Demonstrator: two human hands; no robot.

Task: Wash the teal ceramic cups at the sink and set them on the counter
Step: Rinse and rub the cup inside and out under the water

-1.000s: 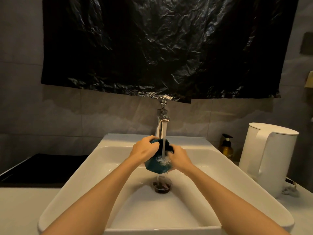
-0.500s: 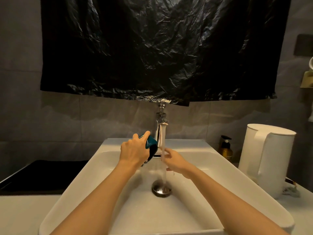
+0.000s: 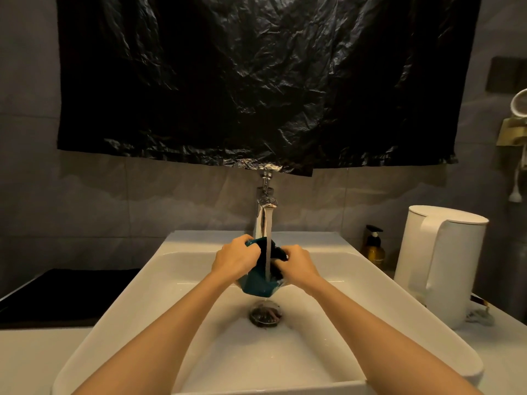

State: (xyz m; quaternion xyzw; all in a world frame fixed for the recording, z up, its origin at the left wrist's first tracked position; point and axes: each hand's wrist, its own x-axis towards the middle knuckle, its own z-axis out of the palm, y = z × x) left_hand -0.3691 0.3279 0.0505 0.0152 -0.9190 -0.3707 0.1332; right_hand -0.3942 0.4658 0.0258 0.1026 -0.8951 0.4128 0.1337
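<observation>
A teal ceramic cup (image 3: 256,282) hangs tilted over the white sink (image 3: 159,280), right under the running stream from the chrome tap (image 3: 265,203). My left hand (image 3: 235,259) grips the cup's left side and rim. My right hand (image 3: 299,266) holds its right side, fingers curled at the dark opening. Water runs down across the cup and falls to the drain (image 3: 265,315). No other cup is in sight.
A white kettle (image 3: 440,263) stands on the counter at the right, with an amber pump bottle (image 3: 374,248) behind it. A black mat (image 3: 57,295) lies left of the sink. Black plastic sheeting (image 3: 256,81) covers the wall above the tap.
Half a second ago my left hand alone held the cup up left of the stream; now the cup is lower, under the water, and my right hand holds it too.
</observation>
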